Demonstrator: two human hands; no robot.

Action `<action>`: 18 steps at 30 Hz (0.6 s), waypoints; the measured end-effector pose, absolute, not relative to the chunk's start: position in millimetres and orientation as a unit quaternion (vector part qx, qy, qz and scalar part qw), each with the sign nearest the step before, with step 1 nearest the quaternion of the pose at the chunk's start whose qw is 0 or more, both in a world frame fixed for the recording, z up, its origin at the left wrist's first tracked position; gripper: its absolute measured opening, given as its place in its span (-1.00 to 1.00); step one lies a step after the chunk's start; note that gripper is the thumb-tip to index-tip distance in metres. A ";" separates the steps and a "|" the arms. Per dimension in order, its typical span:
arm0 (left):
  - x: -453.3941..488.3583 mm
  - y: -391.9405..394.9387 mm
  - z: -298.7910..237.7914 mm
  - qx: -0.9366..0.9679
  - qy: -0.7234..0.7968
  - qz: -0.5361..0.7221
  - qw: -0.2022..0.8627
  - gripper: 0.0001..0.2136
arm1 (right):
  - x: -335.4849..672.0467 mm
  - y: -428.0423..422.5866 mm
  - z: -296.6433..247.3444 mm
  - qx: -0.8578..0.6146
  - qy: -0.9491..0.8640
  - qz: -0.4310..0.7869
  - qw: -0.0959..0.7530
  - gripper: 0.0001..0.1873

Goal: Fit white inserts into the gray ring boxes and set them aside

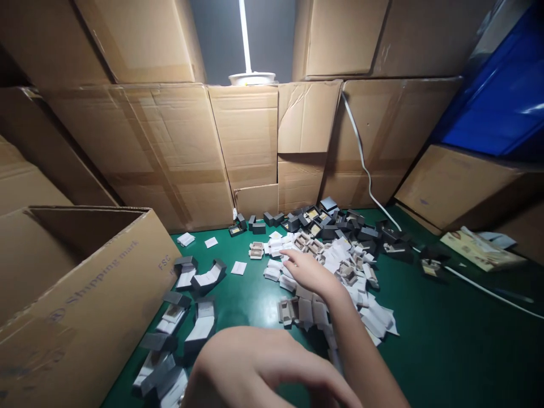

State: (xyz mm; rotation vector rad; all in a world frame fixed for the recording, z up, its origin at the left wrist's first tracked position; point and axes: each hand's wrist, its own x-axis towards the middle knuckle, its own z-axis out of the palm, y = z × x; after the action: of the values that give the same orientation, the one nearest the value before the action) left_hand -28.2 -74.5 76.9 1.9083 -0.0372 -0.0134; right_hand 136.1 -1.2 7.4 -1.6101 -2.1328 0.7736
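My right hand [308, 272] reaches over a heap of white folded card inserts [340, 255]. Its fingers stretch leftward, slightly apart, with the tips at white pieces on the heap's left side; no held piece can be made out. Close to the camera, my left hand [259, 362] is bent at the bottom edge. Its fingers curve to the right and downward, and the fingertips are out of sight, so what they hold, if anything, is hidden. To its left, small dark boxes [199, 334] stand in rows with white inserts in them.
A large open carton [97, 283] borders the left side. Behind the heap lie several dark small boxes [329, 229]. Stacked cartons [170, 147] wall off the back of the green table [250, 300]. A white cable [361, 153] runs down to the right; flat white pieces [238, 268] lie mid-table.
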 end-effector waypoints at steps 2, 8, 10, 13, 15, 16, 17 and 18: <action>-29.0 -73.2 74.0 0.807 -0.005 0.010 0.590 -0.24 | 153.1 3.3 6.8 -0.595 -0.737 0.255 0.195 -0.53; -26.5 -80.8 79.5 0.795 0.039 0.017 0.605 -0.35 | 213.1 16.3 14.4 -0.689 -0.661 0.166 0.244 -0.56; -27.4 -81.5 81.4 0.796 0.059 0.026 0.602 -0.37 | 230.8 25.8 12.8 -0.736 -0.619 0.112 0.251 -0.59; -31.3 -80.4 83.4 0.800 0.107 0.057 0.588 -0.40 | 246.9 46.4 0.7 -0.796 -0.559 0.063 0.222 -0.60; -34.4 -78.5 84.6 0.803 0.143 0.075 0.573 -0.44 | 249.5 60.9 -10.5 -0.826 -0.528 0.062 0.188 -0.41; -35.6 -77.4 84.9 0.806 0.161 0.079 0.564 -0.47 | 249.1 67.4 -15.9 -0.836 -0.515 0.068 0.174 -0.31; -36.3 -76.2 84.8 0.810 0.177 0.081 0.553 -0.50 | 248.0 73.0 -20.9 -0.845 -0.504 0.076 0.163 -0.26; -36.4 -75.1 84.1 0.814 0.192 0.083 0.542 -0.53 | 246.8 77.8 -25.2 -0.852 -0.493 0.082 0.157 -0.27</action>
State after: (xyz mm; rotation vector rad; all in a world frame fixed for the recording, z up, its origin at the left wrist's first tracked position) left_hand -36.4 -75.1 84.1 1.9334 0.4562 0.1968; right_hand 246.8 77.8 -25.2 -2.4378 -1.4114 0.2358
